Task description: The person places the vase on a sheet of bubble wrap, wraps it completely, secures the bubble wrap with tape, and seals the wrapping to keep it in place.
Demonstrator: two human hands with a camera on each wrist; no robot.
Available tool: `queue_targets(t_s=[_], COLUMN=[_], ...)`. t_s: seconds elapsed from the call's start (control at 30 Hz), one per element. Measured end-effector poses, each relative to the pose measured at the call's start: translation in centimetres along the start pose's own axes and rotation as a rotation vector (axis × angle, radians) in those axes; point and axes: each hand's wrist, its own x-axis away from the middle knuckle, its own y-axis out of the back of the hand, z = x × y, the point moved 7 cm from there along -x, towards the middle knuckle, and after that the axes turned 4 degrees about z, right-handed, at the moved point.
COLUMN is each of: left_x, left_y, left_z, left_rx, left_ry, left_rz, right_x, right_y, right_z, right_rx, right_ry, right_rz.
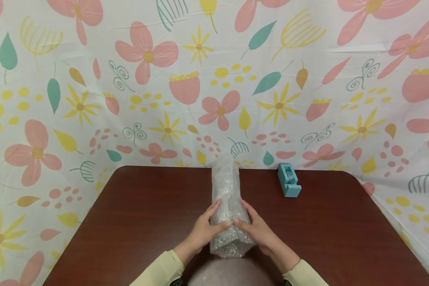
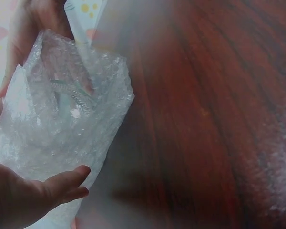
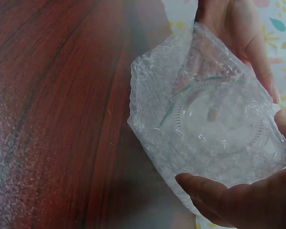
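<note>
A glass vessel (image 3: 205, 114) with a ridged round base shows through a sleeve of clear bubble wrap (image 1: 226, 186). Lengthwise, the roll points away from me, its loose open end toward my body. My left hand (image 1: 203, 228) grips the near part from the left, thumb on top. From the right, my right hand (image 1: 260, 231) holds the same part, its thumb close to the other thumb. Both wrist views look into the folded, crinkled end of the wrap, with fingers along its sides. The far part of the vessel is hidden inside the layers.
A light blue tape dispenser (image 1: 288, 180) stands at the back right of the dark red-brown wooden table (image 1: 157, 206). White cloth with a flower print (image 1: 221, 79) hangs behind the table and along both sides.
</note>
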Motion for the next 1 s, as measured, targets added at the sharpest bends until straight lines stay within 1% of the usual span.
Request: queue_targets(t_s=[0.17, 0.3, 0.4, 0.63, 0.73, 0.87, 0.93, 1.0], left_x=[-0.2, -0.4, -0.5, -0.7, -0.6, -0.1, 0.3, 0.8], left_y=[0.1, 0.0, -0.1, 0.0, 0.2, 0.5, 0.9, 1.5], left_z=[0.1, 0.3, 0.3, 0.3, 0.2, 0.1, 0.2, 0.5], left_rx=[0.001, 0.013, 0.019, -0.017, -0.033, -0.045, -0.059, -0.092], left_ry=[0.021, 0.036, 0.035, 0.021, 0.011, 0.010, 0.024, 0.026], left_rz=[-0.001, 0.005, 0.011, 0.013, 0.007, 0.034, 0.049, 0.050], right_x=[-0.1, -0.2, -0.3, -0.7, -0.6, -0.4, -0.3, -0.1], right_y=[-0.1, 0.1, 0.4, 0.6, 0.6, 0.7, 1.0, 1.5], right_z=[-0.2, -0.2, -0.2, -0.1, 0.0, -0.1, -0.4, -0.8], right_rx=[-0.018, -0.008, 0.002, 0.011, 0.009, -0.006, -0.028, -0.055], right_ry=[0.008, 0.005, -0.010, -0.022, -0.025, -0.035, -0.040, -0.042], right_rz=[-0.004, 0.000, 0.009, 0.038, 0.053, 0.059, 0.037, -0.005])
